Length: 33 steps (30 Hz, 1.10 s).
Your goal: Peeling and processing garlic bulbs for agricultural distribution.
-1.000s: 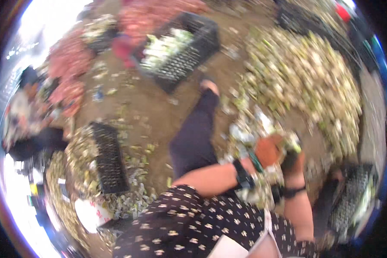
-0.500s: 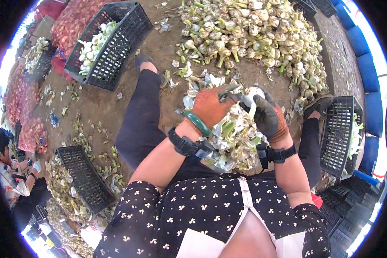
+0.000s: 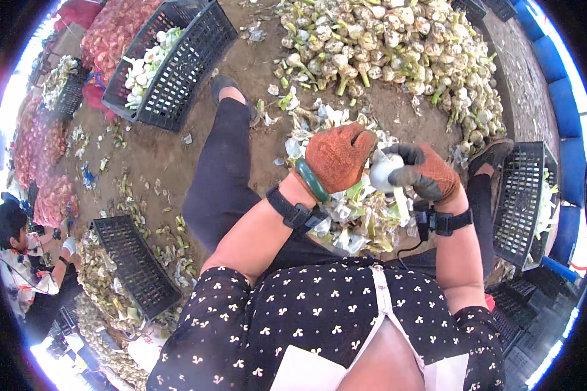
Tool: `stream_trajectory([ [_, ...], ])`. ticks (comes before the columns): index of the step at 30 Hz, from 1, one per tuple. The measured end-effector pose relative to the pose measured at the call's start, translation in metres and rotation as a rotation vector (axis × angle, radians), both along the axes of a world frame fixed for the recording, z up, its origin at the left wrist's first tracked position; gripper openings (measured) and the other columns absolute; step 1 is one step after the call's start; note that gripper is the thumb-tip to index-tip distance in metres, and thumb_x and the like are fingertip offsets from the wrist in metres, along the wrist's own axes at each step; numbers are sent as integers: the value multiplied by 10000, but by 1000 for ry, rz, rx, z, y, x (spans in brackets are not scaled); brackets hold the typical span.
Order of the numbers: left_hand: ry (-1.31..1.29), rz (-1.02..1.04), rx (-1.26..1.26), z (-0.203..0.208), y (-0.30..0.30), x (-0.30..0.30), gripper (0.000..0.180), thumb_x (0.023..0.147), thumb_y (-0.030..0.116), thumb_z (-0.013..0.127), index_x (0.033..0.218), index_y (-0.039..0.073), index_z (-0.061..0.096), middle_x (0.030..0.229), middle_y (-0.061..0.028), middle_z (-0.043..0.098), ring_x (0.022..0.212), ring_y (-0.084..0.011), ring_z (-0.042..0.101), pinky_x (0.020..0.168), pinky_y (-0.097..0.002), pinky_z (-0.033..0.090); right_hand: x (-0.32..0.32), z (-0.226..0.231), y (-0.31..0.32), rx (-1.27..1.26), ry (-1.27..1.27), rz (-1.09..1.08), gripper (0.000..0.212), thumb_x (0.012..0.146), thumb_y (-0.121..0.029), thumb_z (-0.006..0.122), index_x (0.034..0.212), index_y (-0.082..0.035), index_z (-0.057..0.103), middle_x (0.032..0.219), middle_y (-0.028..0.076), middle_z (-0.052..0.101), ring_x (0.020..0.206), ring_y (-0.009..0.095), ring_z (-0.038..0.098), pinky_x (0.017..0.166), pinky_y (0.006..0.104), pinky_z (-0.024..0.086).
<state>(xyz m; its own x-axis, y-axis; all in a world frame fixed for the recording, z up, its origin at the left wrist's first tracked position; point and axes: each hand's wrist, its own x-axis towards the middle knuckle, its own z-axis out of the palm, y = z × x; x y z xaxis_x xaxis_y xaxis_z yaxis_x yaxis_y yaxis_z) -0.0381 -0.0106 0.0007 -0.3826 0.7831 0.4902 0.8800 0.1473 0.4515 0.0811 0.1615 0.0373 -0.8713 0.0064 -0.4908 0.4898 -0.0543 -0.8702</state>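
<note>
A white garlic bulb [image 3: 381,174] is held between the fingers of my right hand [image 3: 432,173], which wears an orange glove with dark fingers. Its pale stem slants down below the fingers. My left hand [image 3: 338,158], in a matching orange glove, is closed with its back upward, right beside the bulb. Its fingertips are hidden, so whatever it grips does not show. Under both hands lies a heap of peeled garlic skins and leaf scraps [image 3: 355,218], between my legs.
A large pile of untrimmed garlic [image 3: 385,55] lies ahead. Black crates stand at the far left [image 3: 186,72], at the right [image 3: 516,205] and at the lower left [image 3: 137,267]. Net sacks [image 3: 42,140] line the left side, where another person [image 3: 29,264] sits.
The bulb has turned and sits lower, and more of its round side shows. My left hand has rolled its back upward into a fist. The whole view has shifted slightly.
</note>
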Motion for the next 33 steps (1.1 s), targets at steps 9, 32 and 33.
stream_trajectory([
  [9, -1002, 7, -318, -9, 5, 21, 445, 763, 285, 644, 1098, 16, 528, 960, -150, 628, 883, -265, 600, 798, -349, 452, 13, -13, -14, -93, 53, -417, 415, 800, -308, 623, 1088, -14, 571, 969, 33, 612, 873, 126, 569, 740, 265, 466],
  [32, -1179, -341, -457, 49, 48, 94, 435, 826, 199, 527, 1215, 10, 476, 822, -56, 641, 494, -69, 493, 439, -221, 403, 136, -80, 53, -488, 507, -982, 280, 867, -357, 481, 968, -96, 503, 971, 65, 567, 860, 192, 557, 703, 321, 480],
  [33, -1109, -366, -472, 47, 43, 92, 429, 828, 205, 526, 1208, 9, 485, 841, -62, 647, 504, -64, 493, 450, -216, 405, 150, -72, 83, -631, 593, -1196, 284, 871, -384, 461, 917, -108, 510, 939, 59, 572, 819, 193, 567, 662, 325, 491],
])
